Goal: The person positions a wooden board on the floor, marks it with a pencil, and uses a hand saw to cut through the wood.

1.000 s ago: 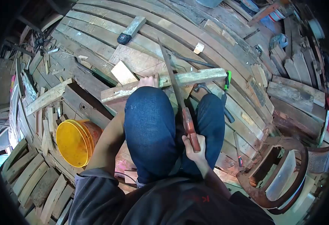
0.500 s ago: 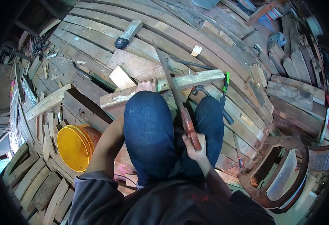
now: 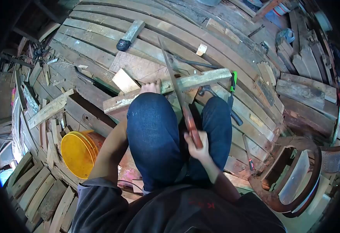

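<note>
My right hand (image 3: 199,146) is wrapped round the reddish wooden handle of a handsaw (image 3: 174,83). The saw's long blade points away from me and lies across a weathered wooden beam (image 3: 205,79). My left hand (image 3: 150,87) grips that beam from its far side, left of the blade, its fingertips hidden behind my knee. The beam runs crosswise in front of my knees. Close to its right end are a green-handled tool (image 3: 233,82) and a hammer (image 3: 207,91) with a dark handle.
A yellow bucket (image 3: 78,155) stands on its side at the left. Stacked boards (image 3: 36,194) fill the lower left, and thick beams (image 3: 306,95) lie at the right. A mallet-like block (image 3: 131,35) rests on the slatted floor. A curved wooden frame (image 3: 286,174) sits lower right.
My right hand has pushed the saw slightly forward, away from my body. My left hand stays on the beam, which has hardly moved.
</note>
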`<state>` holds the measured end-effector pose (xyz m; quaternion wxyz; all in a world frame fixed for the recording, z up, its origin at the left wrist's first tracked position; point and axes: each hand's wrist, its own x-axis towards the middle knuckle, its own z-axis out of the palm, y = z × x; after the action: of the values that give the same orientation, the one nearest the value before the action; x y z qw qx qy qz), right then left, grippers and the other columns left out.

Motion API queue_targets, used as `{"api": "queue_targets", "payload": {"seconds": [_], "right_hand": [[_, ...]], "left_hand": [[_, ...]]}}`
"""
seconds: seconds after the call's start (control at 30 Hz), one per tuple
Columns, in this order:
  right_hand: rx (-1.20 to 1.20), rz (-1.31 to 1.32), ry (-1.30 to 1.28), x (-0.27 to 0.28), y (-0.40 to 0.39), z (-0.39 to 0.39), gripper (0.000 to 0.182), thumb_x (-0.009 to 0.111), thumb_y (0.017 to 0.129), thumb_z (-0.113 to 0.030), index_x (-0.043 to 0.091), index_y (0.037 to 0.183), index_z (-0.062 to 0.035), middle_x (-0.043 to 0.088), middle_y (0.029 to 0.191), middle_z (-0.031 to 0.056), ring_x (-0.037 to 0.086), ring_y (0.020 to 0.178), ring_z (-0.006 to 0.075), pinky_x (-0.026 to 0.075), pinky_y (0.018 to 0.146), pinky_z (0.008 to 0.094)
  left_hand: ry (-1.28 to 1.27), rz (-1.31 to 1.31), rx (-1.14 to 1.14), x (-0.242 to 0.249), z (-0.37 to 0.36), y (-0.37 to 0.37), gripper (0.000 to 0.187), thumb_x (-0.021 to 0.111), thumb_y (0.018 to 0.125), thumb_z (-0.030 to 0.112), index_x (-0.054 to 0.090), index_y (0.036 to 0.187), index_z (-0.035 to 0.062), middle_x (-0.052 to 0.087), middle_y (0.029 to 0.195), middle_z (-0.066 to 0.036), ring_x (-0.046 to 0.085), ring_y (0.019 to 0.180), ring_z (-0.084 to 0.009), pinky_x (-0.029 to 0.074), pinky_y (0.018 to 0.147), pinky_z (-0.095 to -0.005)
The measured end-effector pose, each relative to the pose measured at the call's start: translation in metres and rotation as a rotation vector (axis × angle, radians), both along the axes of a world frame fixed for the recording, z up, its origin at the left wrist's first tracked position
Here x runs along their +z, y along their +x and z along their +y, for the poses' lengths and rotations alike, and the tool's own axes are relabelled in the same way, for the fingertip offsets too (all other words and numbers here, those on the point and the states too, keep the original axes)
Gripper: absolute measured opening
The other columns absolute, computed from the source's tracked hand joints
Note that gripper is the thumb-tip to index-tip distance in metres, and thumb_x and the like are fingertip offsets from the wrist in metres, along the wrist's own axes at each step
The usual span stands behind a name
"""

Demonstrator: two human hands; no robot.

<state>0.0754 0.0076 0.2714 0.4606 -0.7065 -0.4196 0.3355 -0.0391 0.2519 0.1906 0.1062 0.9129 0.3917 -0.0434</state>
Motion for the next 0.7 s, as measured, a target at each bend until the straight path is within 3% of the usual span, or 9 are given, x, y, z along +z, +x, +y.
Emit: {"api": "queue_targets", "payload": {"seconds": [0.1, 0.2, 0.27, 0.4, 0.53, 0.57, 0.63, 0.67, 0.7], "right_hand": [[-0.019, -0.007, 0.145, -0.032, 0.021, 0.058, 0.02, 0.067, 0.085, -0.006, 0.054, 0.073, 0.0009, 0.051, 0.058, 0.0155, 0.052, 0.049, 0.0302, 0.04, 0.051, 0.0393], [0.015, -0.027, 0.046, -0.023, 0.022, 0.063, 0.02, 0.067, 0.085, -0.007, 0.054, 0.073, 0.0013, 0.05, 0.059, 0.0165, 0.052, 0.049, 0.0303, 0.04, 0.051, 0.039], [0.005, 0.009, 0.068, -0.005, 0.016, 0.027, 0.019, 0.067, 0.087, -0.008, 0.055, 0.074, 0.0013, 0.05, 0.057, 0.014, 0.05, 0.048, 0.029, 0.039, 0.051, 0.0377], [-0.004, 0.061, -0.008, 0.012, 0.007, -0.023, 0.02, 0.068, 0.088, -0.008, 0.056, 0.073, -0.0011, 0.05, 0.056, 0.0106, 0.051, 0.048, 0.0242, 0.039, 0.05, 0.0365], [-0.038, 0.136, 0.112, -0.037, 0.023, 0.049, 0.026, 0.069, 0.087, -0.009, 0.052, 0.07, -0.001, 0.046, 0.055, 0.0116, 0.046, 0.047, 0.023, 0.038, 0.05, 0.036], [-0.054, 0.232, -0.043, -0.029, 0.033, 0.074, 0.025, 0.069, 0.087, -0.009, 0.052, 0.071, -0.0007, 0.047, 0.057, 0.0114, 0.047, 0.05, 0.0216, 0.038, 0.051, 0.0355], [-0.007, 0.134, 0.047, -0.033, 0.031, 0.05, 0.022, 0.068, 0.087, -0.008, 0.053, 0.073, -0.0005, 0.05, 0.058, 0.0103, 0.048, 0.05, 0.0201, 0.039, 0.052, 0.0355], [-0.015, 0.139, -0.002, -0.022, 0.025, 0.027, 0.021, 0.068, 0.087, -0.007, 0.054, 0.073, -0.0005, 0.05, 0.058, 0.0102, 0.049, 0.049, 0.0207, 0.039, 0.052, 0.0357], [-0.018, 0.14, -0.046, -0.008, 0.016, 0.004, 0.02, 0.068, 0.086, -0.007, 0.054, 0.073, -0.0004, 0.05, 0.058, 0.0101, 0.05, 0.049, 0.0213, 0.04, 0.051, 0.0359]], "left_hand": [[-0.128, 0.061, 0.035, 0.016, 0.013, 0.012, 0.084, 0.078, 0.074, 0.046, 0.053, 0.134, -0.0065, 0.069, 0.092, -0.017, 0.069, 0.089, -0.0315, 0.056, 0.078, -0.0401], [-0.099, 0.056, 0.04, 0.009, 0.01, 0.01, 0.082, 0.079, 0.072, 0.048, 0.056, 0.129, -0.0053, 0.071, 0.092, -0.017, 0.07, 0.09, -0.0303, 0.057, 0.078, -0.0394], [-0.054, 0.115, -0.025, -0.026, 0.019, 0.005, 0.079, 0.08, 0.071, 0.049, 0.058, 0.126, -0.0039, 0.072, 0.093, -0.016, 0.071, 0.091, -0.0289, 0.057, 0.079, -0.0383], [-0.032, 0.099, 0.016, -0.01, 0.014, 0.012, 0.078, 0.081, 0.072, 0.049, 0.058, 0.126, -0.0021, 0.072, 0.094, -0.014, 0.072, 0.09, -0.0278, 0.058, 0.079, -0.0377], [-0.11, 0.09, 0.075, 0.019, 0.01, 0.015, 0.079, 0.079, 0.073, 0.044, 0.056, 0.131, -0.0041, 0.072, 0.093, -0.017, 0.072, 0.09, -0.0304, 0.058, 0.079, -0.0371], [-0.131, 0.077, 0.1, 0.024, 0.001, 0.013, 0.078, 0.079, 0.073, 0.043, 0.057, 0.13, -0.0043, 0.071, 0.093, -0.018, 0.071, 0.09, -0.0307, 0.057, 0.079, -0.0377], [-0.148, 0.049, 0.117, 0.034, 0.004, 0.014, 0.074, 0.079, 0.073, 0.041, 0.058, 0.127, -0.0046, 0.07, 0.094, -0.019, 0.07, 0.091, -0.0312, 0.056, 0.081, -0.0391], [-0.105, 0.066, 0.015, -0.015, 0.018, 0.006, 0.073, 0.08, 0.072, 0.043, 0.059, 0.124, -0.0044, 0.068, 0.095, -0.018, 0.068, 0.094, -0.0308, 0.054, 0.083, -0.0416], [-0.046, 0.013, 0.038, -0.01, 0.01, 0.006, 0.071, 0.081, 0.072, 0.044, 0.06, 0.12, -0.0038, 0.066, 0.095, -0.016, 0.066, 0.096, -0.0304, 0.052, 0.084, -0.0431]]}}
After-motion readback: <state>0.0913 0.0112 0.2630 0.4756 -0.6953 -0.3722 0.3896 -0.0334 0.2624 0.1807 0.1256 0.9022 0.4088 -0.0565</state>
